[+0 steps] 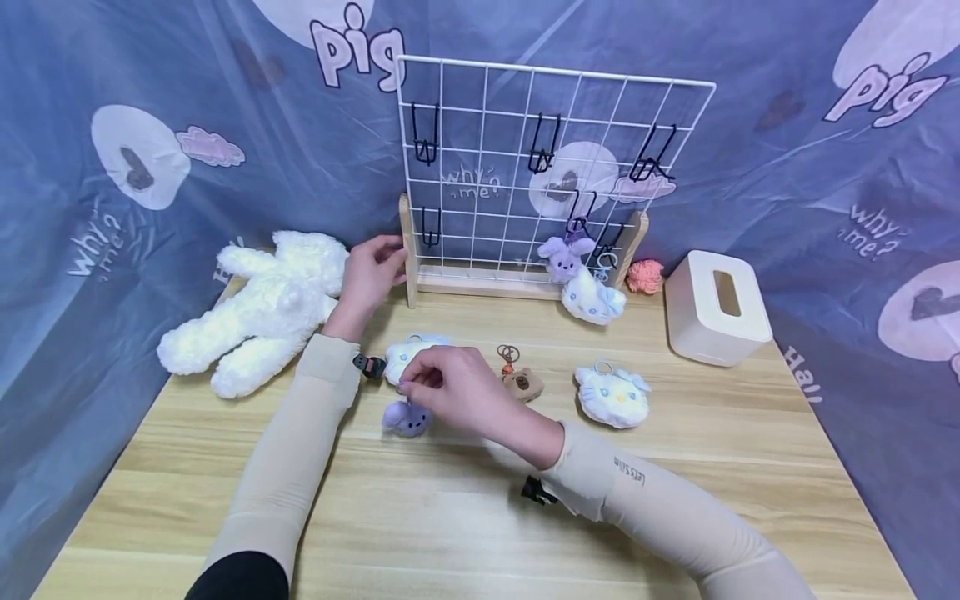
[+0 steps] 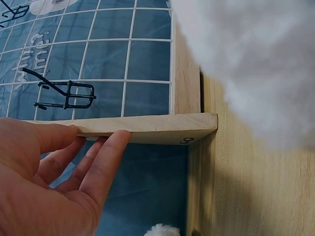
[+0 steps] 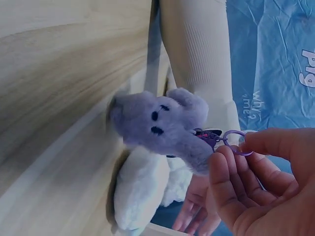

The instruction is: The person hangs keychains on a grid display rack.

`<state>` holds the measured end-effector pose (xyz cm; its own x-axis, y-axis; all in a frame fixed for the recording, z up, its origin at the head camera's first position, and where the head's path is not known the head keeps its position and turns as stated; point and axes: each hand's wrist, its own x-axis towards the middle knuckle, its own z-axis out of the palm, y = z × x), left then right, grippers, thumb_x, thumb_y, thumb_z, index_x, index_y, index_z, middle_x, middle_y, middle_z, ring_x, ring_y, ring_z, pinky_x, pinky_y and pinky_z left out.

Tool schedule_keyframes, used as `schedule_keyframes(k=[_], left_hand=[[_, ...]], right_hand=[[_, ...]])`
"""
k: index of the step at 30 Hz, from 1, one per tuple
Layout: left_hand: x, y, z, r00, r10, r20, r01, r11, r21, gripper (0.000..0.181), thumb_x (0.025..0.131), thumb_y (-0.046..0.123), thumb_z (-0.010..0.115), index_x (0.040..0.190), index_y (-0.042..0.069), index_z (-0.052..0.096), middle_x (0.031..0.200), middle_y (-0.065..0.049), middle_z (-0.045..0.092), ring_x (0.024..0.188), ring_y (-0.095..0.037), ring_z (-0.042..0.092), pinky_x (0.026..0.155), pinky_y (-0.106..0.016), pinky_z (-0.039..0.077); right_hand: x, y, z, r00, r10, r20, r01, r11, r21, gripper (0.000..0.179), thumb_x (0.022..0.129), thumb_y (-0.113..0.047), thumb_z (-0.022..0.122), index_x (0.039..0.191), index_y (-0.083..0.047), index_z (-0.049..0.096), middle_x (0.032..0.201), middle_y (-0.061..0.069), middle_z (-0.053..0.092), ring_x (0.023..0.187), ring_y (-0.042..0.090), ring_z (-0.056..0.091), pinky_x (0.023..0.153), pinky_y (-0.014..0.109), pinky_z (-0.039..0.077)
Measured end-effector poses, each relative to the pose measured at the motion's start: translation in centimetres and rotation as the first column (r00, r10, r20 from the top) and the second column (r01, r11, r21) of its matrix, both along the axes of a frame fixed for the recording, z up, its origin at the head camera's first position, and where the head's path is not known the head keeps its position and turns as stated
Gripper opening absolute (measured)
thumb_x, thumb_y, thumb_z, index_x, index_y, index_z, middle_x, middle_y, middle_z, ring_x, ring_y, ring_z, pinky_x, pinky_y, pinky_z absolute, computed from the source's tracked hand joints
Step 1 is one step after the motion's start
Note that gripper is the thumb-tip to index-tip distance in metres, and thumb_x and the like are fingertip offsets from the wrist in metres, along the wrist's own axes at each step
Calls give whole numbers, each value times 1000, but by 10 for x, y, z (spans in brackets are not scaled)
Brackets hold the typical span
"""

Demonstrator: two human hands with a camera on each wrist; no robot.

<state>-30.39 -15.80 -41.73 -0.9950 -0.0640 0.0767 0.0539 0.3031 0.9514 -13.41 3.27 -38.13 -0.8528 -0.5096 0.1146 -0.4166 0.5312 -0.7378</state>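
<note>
My right hand (image 1: 461,387) pinches the purple ring (image 3: 226,136) of a plush bunny keychain (image 1: 407,419). The lilac bunny hangs from the ring, low over the wooden table, its dark eyes and nose showing in the right wrist view. My left hand (image 1: 367,271) holds the left wooden post (image 2: 147,127) of a white wire grid rack (image 1: 555,71), thumb on one side and fingers on the other. Just behind the right hand lies a white cat plush keychain (image 1: 408,354), partly covered by it. Beside that hand rests a brown animal keychain (image 1: 522,383).
Several black hooks (image 1: 425,150) sit on the grid. Another lilac bunny (image 1: 564,258) and a white cat plush (image 1: 592,297) hang at its lower right. A big white plush toy (image 1: 262,308) lies left; another cat plush (image 1: 613,398), a coral fuzzy item (image 1: 645,276) and a tissue box (image 1: 682,312) are right.
</note>
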Motion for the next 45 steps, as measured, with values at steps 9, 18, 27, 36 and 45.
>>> schedule_keyframes(k=[9,18,27,36,45], left_hand=[[0,0,0,1000,-8,4,8,999,31,35,114,12,64,146,-2,69,121,-22,70,106,-29,73,97,-46,75],[0,-2,1,1000,-4,5,4,1000,28,35,114,12,64,146,-1,69,124,-24,72,106,-27,72,96,-45,75],[1,-2,2,1000,-11,0,11,1000,26,34,114,12,65,145,-1,70,126,-27,74,103,-28,73,93,-42,76],[0,-1,1,1000,-5,0,5,999,32,34,113,10,66,145,-1,70,126,-27,75,100,-26,73,89,-38,76],[-1,-1,-1,1000,-5,0,5,1000,22,34,113,11,66,144,-1,71,122,-26,73,98,-22,72,92,-37,76]], right_hand=[[-8,2,6,998,-36,45,37,999,-18,4,101,-16,82,98,-15,84,90,-3,80,80,-1,66,75,14,62],[-17,3,15,998,-56,39,57,998,-27,4,102,-16,81,100,-13,84,91,0,81,81,1,67,76,16,63],[-27,7,29,994,-93,51,95,994,-46,6,103,-18,81,106,-14,85,96,-1,83,86,7,72,80,21,65],[-45,14,32,990,-131,54,135,987,-83,8,104,-19,80,109,-15,85,101,-1,85,90,12,75,86,27,67],[-70,19,36,980,-194,49,199,971,-135,6,103,-16,82,107,-12,84,98,3,82,86,14,71,73,24,61]])
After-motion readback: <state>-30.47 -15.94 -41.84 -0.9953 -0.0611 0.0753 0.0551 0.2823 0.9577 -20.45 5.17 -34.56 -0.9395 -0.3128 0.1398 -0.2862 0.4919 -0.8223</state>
